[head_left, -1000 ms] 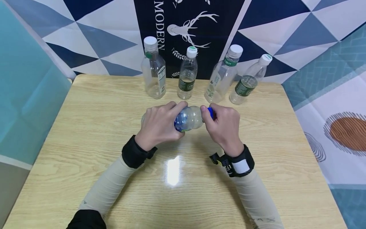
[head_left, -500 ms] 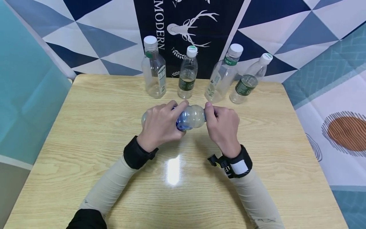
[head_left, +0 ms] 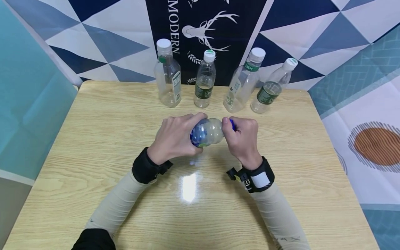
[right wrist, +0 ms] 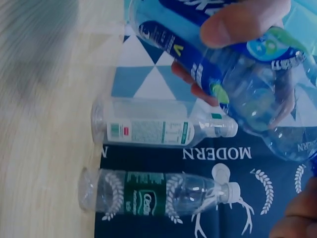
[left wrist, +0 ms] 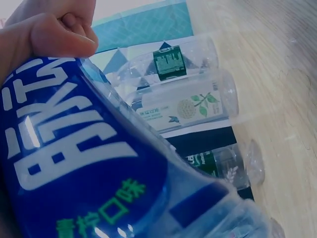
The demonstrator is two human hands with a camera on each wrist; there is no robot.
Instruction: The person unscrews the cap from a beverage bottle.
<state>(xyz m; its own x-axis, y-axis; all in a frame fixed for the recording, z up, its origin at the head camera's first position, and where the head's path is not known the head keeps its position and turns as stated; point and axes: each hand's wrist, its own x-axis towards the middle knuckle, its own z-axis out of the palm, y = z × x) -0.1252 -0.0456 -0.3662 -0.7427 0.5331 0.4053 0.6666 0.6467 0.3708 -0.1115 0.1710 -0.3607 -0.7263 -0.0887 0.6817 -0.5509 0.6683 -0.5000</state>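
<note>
My left hand point(head_left: 175, 137) grips a clear plastic bottle point(head_left: 214, 131) around its body and holds it on its side over the middle of the table. Its blue label point(left wrist: 74, 148) with white and green lettering fills much of the left wrist view. At the neck end, my right hand point(head_left: 242, 139) has its thumb and curled fingers around the blue cap point(head_left: 232, 124), which they mostly cover. The bottle's base is hidden behind the left hand. In the right wrist view, the left thumb lies across the bottle point(right wrist: 252, 99).
Along the back of the wooden table point(head_left: 109, 173) stand several clear bottles with white caps: a large one point(head_left: 168, 80) at left, a small one point(head_left: 204, 81) beside it, then another large one point(head_left: 242, 86) and a small one point(head_left: 270, 88). A patterned cloth point(head_left: 118, 38) hangs behind.
My right thumb has swung up over the cap and back down, and blue shows there again. The bottle has tilted a little in the left hand, its base slipping out of sight.
</note>
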